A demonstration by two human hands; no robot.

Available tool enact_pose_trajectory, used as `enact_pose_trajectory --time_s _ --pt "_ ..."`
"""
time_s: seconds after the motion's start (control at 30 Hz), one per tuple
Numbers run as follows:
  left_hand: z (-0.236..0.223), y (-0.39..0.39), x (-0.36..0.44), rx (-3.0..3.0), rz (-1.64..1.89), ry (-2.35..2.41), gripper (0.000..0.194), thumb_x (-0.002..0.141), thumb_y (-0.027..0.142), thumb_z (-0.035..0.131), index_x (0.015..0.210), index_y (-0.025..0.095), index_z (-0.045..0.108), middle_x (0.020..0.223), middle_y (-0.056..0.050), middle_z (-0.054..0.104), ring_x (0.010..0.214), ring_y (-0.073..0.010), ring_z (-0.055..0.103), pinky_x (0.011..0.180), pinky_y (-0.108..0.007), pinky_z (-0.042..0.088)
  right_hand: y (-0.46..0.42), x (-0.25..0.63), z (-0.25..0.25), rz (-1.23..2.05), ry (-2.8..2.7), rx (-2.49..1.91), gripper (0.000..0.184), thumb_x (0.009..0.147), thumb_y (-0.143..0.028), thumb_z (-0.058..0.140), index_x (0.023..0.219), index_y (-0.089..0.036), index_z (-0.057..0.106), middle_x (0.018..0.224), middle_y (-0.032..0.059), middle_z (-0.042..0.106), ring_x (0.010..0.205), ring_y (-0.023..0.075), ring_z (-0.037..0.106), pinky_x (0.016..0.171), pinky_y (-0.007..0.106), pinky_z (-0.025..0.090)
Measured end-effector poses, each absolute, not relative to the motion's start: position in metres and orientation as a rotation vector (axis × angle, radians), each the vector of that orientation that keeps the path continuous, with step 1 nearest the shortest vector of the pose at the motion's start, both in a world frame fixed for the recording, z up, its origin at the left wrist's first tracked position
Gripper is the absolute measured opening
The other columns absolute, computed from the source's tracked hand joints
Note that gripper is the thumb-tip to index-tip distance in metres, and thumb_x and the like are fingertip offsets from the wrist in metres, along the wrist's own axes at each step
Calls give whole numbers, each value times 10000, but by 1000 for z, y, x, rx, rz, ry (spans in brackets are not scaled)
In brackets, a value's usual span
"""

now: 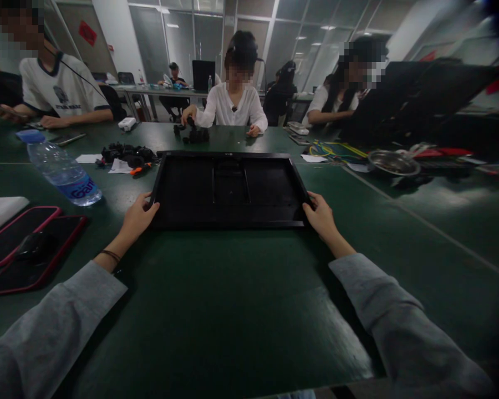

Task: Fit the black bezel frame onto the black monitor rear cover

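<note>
A flat black monitor panel [229, 188] lies back side up on the dark green table [216, 299] in front of me. My left hand [138, 216] grips its near left corner, fingers curled over the edge. At the near right corner, my right hand [322, 216] holds the edge the same way. Both my arms wear grey sleeves.
A water bottle [62, 172] lies at left, beside two red-edged phones [29, 249]. Black parts and an orange-handled tool [127, 155] sit behind the panel's left. A metal bowl [393, 162] and cables are at right. Three people sit across the table.
</note>
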State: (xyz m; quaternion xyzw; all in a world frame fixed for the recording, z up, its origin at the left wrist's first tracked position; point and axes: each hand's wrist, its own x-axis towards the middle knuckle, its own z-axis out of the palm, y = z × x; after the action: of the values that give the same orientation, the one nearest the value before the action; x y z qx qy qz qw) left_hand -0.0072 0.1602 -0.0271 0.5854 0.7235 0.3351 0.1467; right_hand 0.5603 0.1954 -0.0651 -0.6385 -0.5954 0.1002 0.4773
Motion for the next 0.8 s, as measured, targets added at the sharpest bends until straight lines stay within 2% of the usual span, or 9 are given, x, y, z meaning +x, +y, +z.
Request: enact_pose_trajectory --time_s 0.17,0.8 --pt "-25 159 -6 1669 970 2060 590 910 431 579 1453 202 540 1131 -120 728 1021 -290 700 941 -449 526 194 560 -63 266 -1452 -1572 566 820 -317 609 1370 -182 607 1191 139 731 1114 310 703 1035 531 538" --pt "-25 159 -5 1684 974 2085 584 912 424 576 1448 196 549 1094 -118 725 997 -294 700 941 -461 522 197 561 -66 254 -1445 -1548 537 803 -317 620 1325 -193 624 1173 133 733 1109 316 702 1045 547 528"
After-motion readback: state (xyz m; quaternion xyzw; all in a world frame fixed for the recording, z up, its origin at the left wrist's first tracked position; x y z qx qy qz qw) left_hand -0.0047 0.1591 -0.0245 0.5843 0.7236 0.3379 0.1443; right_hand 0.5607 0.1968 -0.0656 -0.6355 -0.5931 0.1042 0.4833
